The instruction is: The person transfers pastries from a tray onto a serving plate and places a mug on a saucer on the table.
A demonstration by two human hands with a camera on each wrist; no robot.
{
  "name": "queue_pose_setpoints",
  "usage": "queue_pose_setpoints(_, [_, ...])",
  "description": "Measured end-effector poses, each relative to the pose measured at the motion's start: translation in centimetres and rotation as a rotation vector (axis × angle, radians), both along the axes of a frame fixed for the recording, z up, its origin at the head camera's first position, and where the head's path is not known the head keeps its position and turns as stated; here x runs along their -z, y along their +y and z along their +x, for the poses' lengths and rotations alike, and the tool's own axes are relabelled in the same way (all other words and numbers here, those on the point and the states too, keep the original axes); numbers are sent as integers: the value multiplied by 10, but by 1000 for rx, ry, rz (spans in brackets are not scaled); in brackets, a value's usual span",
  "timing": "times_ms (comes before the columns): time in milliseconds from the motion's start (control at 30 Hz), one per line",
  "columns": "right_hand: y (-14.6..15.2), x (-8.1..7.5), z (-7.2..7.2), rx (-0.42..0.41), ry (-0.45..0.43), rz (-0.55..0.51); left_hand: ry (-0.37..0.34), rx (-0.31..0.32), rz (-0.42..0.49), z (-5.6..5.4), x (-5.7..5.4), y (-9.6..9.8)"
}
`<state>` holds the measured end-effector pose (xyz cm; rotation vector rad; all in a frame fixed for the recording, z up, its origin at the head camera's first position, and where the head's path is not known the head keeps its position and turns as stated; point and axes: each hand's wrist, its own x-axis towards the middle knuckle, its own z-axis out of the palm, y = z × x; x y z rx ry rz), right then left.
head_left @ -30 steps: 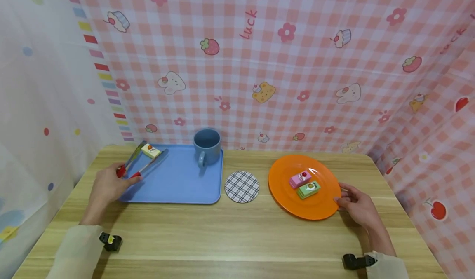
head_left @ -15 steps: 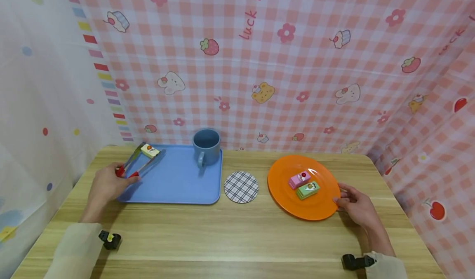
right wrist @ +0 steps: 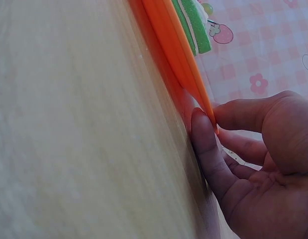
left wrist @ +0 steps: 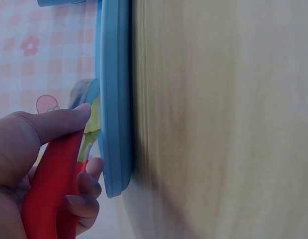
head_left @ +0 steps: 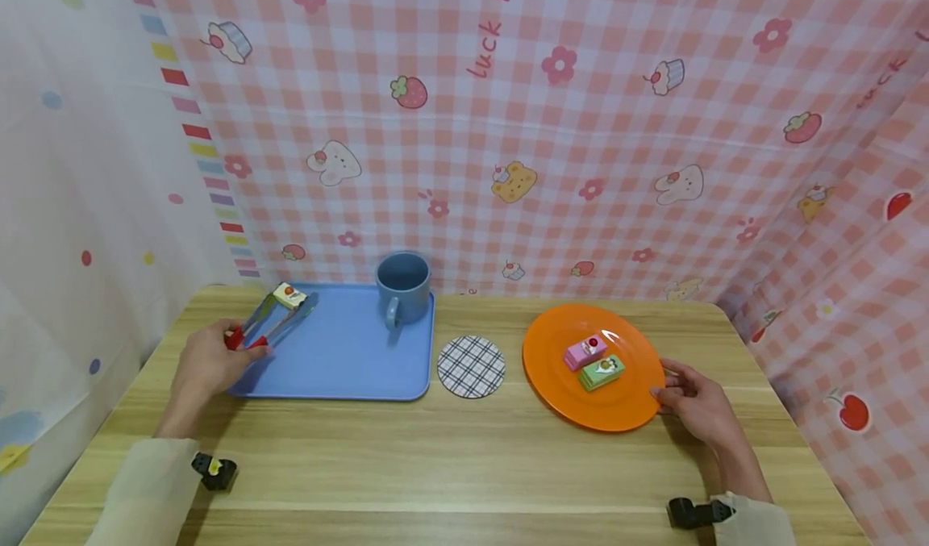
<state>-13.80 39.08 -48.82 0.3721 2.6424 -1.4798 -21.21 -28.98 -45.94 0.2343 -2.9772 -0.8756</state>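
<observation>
My left hand grips a pair of metal tongs with red handles, thumb on one side and fingers curled on the other. Their arms reach over the blue tray, the tips on either side of a pale yellow toy cake slice near its back left corner. On the right, my right hand pinches the rim of an orange plate; the right wrist view shows a digit on each face of the rim. A pink cake slice and a green cake slice lie side by side on the plate.
A blue-grey mug stands at the tray's back right corner, handle towards me. Between tray and plate lies a round checked coaster. The wooden table ends at a pink checked cloth behind.
The tongs have narrowed around the yellow cake slice, their right arm coming in closer to it. The slice has shifted slightly left. My right hand and the plate have stayed put.
</observation>
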Motion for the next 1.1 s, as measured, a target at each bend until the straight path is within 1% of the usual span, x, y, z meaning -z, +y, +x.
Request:
queue_pose_setpoints(367, [0,2,0,-3,-2,-2,19,0,-4,6,2,2])
queue_pose_setpoints(800, [1,0,0,-8,3,17,34,-5,5,15,-1,8])
queue_pose_setpoints(967, [0,2,0,-4,6,15,46,7,13,18,0,12])
queue_pose_setpoints(1100, [0,1,1,-6,3,17,74,23,16,21,1,14])
